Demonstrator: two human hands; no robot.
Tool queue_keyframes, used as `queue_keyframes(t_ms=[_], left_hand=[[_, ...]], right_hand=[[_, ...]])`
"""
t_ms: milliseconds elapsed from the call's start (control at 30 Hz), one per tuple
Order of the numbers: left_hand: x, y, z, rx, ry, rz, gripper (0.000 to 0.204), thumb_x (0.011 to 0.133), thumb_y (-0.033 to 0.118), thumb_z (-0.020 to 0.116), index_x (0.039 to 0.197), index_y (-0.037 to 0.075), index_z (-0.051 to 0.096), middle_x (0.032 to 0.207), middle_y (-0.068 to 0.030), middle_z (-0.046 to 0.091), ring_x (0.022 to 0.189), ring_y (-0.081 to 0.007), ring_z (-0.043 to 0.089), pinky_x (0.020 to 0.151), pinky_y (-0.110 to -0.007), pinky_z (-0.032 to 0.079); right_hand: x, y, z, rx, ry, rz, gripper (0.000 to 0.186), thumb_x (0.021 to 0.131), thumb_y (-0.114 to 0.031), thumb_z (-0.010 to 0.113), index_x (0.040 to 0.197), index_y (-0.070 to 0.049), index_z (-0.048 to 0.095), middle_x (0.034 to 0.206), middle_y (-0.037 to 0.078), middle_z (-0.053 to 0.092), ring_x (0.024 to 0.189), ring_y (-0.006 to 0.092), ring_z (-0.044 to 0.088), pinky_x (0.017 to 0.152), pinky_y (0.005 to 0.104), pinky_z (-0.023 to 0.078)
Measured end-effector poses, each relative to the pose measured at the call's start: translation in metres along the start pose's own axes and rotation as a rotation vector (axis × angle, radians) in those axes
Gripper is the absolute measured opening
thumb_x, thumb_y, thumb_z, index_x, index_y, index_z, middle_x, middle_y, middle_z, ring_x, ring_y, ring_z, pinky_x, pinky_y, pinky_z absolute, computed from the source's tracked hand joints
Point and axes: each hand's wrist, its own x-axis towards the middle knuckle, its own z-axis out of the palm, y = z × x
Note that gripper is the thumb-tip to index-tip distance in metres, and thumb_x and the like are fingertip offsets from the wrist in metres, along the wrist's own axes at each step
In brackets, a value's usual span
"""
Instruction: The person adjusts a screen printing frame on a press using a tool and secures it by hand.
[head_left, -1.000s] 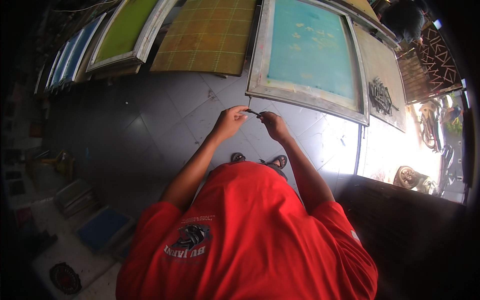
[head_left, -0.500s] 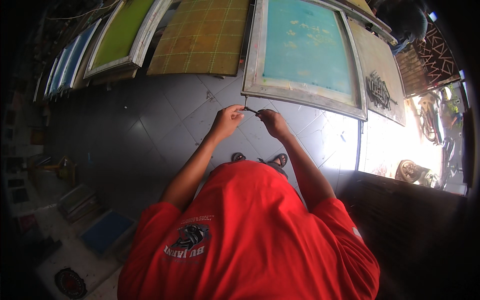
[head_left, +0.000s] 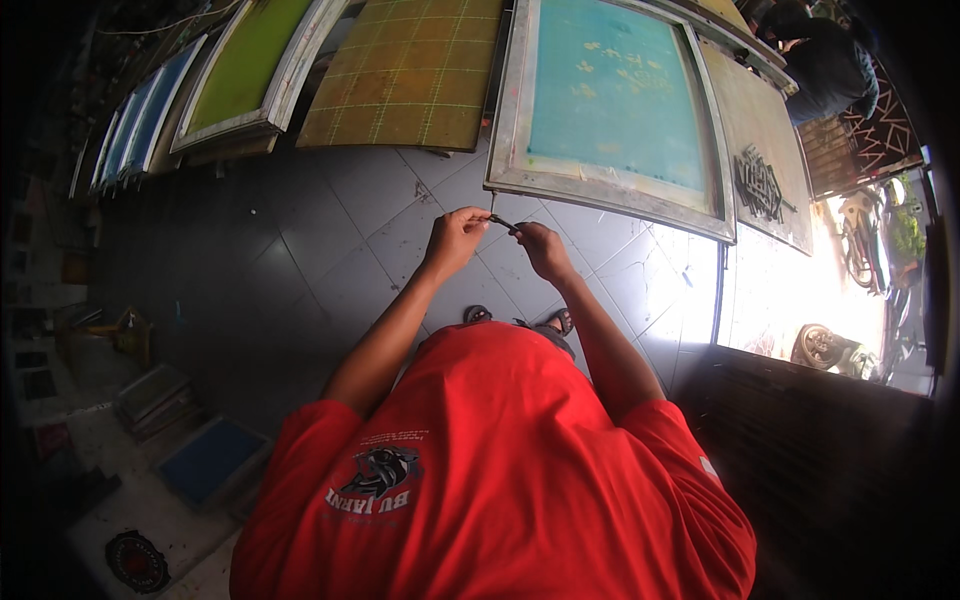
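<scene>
My left hand (head_left: 455, 240) and my right hand (head_left: 542, 248) are raised together in front of me. Both pinch a small thin dark object (head_left: 503, 222) between their fingertips; what it is cannot be told. Just beyond the hands a large framed printing screen with teal mesh (head_left: 612, 100) leans against the wall. I stand on grey floor tiles (head_left: 330, 250), and my sandalled feet (head_left: 520, 320) show above my red shirt.
More framed screens lean along the wall: a yellow gridded one (head_left: 420, 70), a green one (head_left: 250, 60), blue ones (head_left: 130, 130), a beige one with a dark design (head_left: 760, 170). Stacked frames (head_left: 190, 440) lie at lower left. A bright doorway (head_left: 800, 290) opens at right. Another person (head_left: 820, 60) crouches at top right.
Both hands have stayed together on the small dark object, shifting only slightly. The view has drifted a little; nothing else has moved.
</scene>
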Motion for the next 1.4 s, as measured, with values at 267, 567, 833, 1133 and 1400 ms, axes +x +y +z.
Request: queue_keyframes(t_ms=[267,567,833,1133,1400], left_hand=[[0.004,-0.003,0.004,0.027,0.044,0.062,0.016,0.083,0.006,0.063,0.097,-0.003,0.064,0.085,-0.0101,0.068,0.079,-0.0147,0.065,0.071,-0.026,0.050],[0.006,-0.002,0.006,0.019,0.061,0.073,0.011,0.082,0.005,0.065,0.091,-0.002,0.064,0.077,-0.0060,0.067,0.072,-0.0091,0.062,0.065,-0.024,0.048],[0.008,-0.003,0.002,0.054,0.032,0.103,0.012,0.082,0.006,0.065,0.091,-0.002,0.064,0.079,-0.0067,0.067,0.075,-0.0110,0.064,0.068,-0.024,0.049],[0.008,-0.013,0.006,-0.019,0.059,0.090,0.014,0.082,0.005,0.066,0.093,-0.002,0.062,0.081,-0.0068,0.067,0.077,-0.0116,0.064,0.069,-0.025,0.049],[0.008,-0.010,0.008,-0.053,0.049,0.125,0.011,0.083,0.003,0.063,0.093,-0.001,0.061,0.079,-0.0060,0.066,0.075,-0.0113,0.062,0.069,-0.025,0.049]], right_hand=[[0.004,0.006,0.001,0.025,0.044,-0.062,0.014,0.087,-0.014,0.058,0.091,-0.001,0.062,0.081,0.018,0.060,0.077,0.0362,0.058,0.067,0.0400,0.046],[-0.005,0.000,0.004,-0.016,0.045,-0.016,0.013,0.086,-0.014,0.059,0.086,-0.001,0.059,0.077,0.018,0.058,0.073,0.0378,0.056,0.064,0.0407,0.045],[-0.001,-0.006,-0.003,-0.072,0.031,-0.125,0.012,0.085,-0.011,0.058,0.091,-0.002,0.061,0.080,0.017,0.060,0.076,0.0372,0.058,0.065,0.0422,0.046],[0.012,-0.015,-0.023,-0.221,0.010,-0.196,0.015,0.085,-0.014,0.056,0.093,-0.004,0.064,0.083,0.017,0.062,0.079,0.0360,0.060,0.068,0.0413,0.048],[0.006,-0.006,-0.021,-0.102,-0.110,0.015,0.018,0.086,-0.016,0.058,0.097,-0.003,0.065,0.085,0.016,0.064,0.080,0.0323,0.062,0.071,0.0374,0.048]])
